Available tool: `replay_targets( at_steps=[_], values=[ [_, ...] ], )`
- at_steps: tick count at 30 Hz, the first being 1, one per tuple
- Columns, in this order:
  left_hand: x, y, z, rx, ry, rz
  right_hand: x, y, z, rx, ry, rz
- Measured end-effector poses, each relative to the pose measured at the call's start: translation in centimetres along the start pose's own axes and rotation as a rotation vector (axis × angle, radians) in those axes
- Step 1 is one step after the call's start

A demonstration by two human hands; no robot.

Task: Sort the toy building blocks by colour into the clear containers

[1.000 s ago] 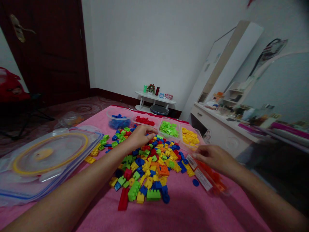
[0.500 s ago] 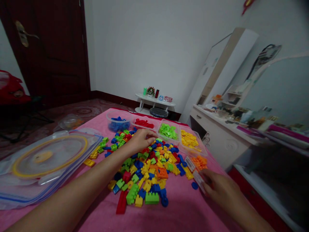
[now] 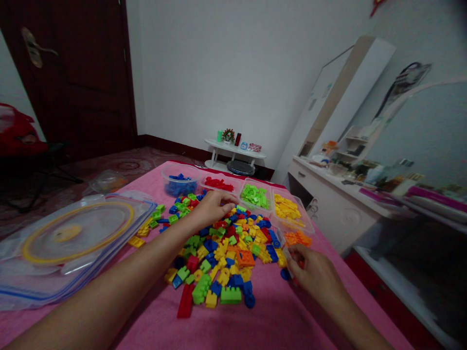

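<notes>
My left hand (image 3: 213, 209) is over the far side of the heap of toy building blocks (image 3: 222, 253), close to the tubs of red and green blocks. Its fingers are curled together, and what they may hold is hidden. On the right, my right hand (image 3: 310, 267) grips the near side of a clear plastic tub (image 3: 284, 245) with orange blocks (image 3: 297, 238) in it. The tub is at the right edge of the heap, with a round blue piece (image 3: 285, 274) beside it.
Clear tubs hold blue blocks (image 3: 180, 184), red blocks (image 3: 218, 183), green blocks (image 3: 255, 195) and yellow blocks (image 3: 287, 208) along the far edge. Plastic bags with a round yellow-rimmed lid (image 3: 78, 233) lie at left on the pink cloth (image 3: 277, 321). A dresser (image 3: 328, 189) stands at right.
My right hand has moved left with the tub of orange blocks, bringing it against the heap. My left hand has barely shifted. The view has tilted slightly.
</notes>
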State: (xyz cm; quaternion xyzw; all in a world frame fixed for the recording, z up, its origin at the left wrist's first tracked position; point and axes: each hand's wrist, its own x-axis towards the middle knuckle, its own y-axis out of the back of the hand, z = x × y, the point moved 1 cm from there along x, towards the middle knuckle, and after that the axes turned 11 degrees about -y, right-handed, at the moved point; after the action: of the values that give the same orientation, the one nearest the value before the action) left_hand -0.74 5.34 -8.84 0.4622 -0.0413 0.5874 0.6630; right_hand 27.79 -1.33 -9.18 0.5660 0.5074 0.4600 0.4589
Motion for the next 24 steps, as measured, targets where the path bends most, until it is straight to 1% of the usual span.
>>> replay_targets(
  at_steps=[3,5,6,8,10,11,12,15,17,20,24],
  values=[
    [0.1,0.4,0.1,-0.020,0.007,-0.019,-0.1,0.5,-0.6,-0.027,-0.004,-0.012],
    [0.2,0.9,0.2,-0.035,0.024,-0.032,-0.2,1.2,-0.9,-0.097,-0.020,-0.035],
    [0.2,1.2,0.2,-0.036,0.037,-0.035,-0.3,1.7,-1.1,-0.140,-0.031,-0.033],
    [0.3,1.8,0.1,-0.031,0.061,-0.045,-0.6,2.8,-1.7,-0.213,-0.030,0.019],
    [0.3,2.0,-0.1,-0.027,0.075,-0.095,-1.1,3.5,-2.8,-0.245,0.026,0.079],
    [0.2,2.1,-0.2,-0.024,0.079,-0.140,-1.3,3.7,-3.5,-0.244,0.074,0.079],
    [0.0,2.1,-0.4,-0.017,0.084,-0.190,-1.6,3.6,-4.4,-0.235,0.133,0.052],
    [-0.6,1.8,-0.6,0.035,0.104,-0.340,-2.1,2.3,-7.3,-0.197,0.302,-0.120],
    [-1.0,1.6,-0.6,0.060,0.110,-0.414,-2.1,1.3,-9.1,-0.175,0.344,-0.190],
    [-1.3,1.5,-0.6,0.086,0.103,-0.459,-1.0,0.5,-11.3,-0.182,0.362,-0.194],
    [-1.4,1.7,-0.9,0.092,0.120,-0.485,1.4,0.8,-13.6,-0.202,0.411,-0.117]
  ],
)
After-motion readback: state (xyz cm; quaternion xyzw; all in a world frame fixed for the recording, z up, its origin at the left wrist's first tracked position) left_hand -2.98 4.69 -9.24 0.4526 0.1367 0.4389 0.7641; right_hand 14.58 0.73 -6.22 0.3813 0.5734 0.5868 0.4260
